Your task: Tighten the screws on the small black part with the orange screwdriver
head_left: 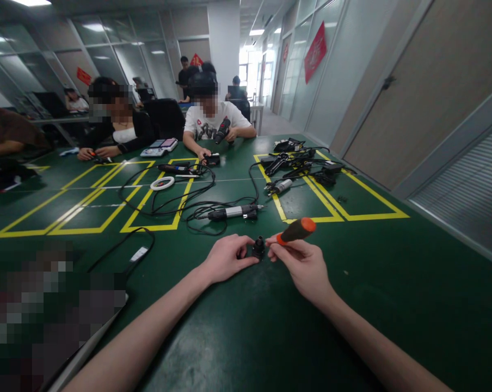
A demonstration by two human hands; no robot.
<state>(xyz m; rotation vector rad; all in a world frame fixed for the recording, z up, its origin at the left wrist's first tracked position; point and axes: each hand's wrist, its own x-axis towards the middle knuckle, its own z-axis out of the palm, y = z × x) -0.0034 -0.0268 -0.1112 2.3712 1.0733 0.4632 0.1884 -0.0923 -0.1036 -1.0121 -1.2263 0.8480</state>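
Currently, by the bench's (393, 294) near edge: left hand (225, 258) curled, pinching a small black part (258, 247) down to steady it. Right hand (305, 264) closed round an orange-handled screwdriver (297, 231), shaft hidden, angled at the part. Farther toward mid-bench: corded tool (233, 212), white ring (162, 183).

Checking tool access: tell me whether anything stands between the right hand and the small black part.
Nothing visible does. The right hand, holding the orange-handled screwdriver, is right beside the small black part, which the left hand holds.

Left hand (225, 258), right hand (305, 265) and forearms are bare.
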